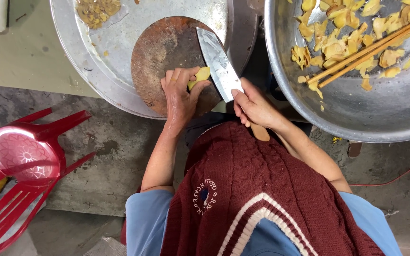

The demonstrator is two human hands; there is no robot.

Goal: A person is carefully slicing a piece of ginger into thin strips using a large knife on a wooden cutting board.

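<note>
The left hand [179, 95] pins a yellow ginger piece [200, 76] on the round board [160, 52], fingers curled narrowly around it. The right hand [255, 106] grips the cleaver [219, 64] by its handle, blade resting just beside the ginger, edge toward the left thumb. The piece is small, so a slip on the damp board could likely bring the edge onto the fingertips. The board sits in a metal tray [72, 52]; beyond the right hand, a basin [281, 57] holds slices [338, 45] and chopsticks [371, 47].
</note>
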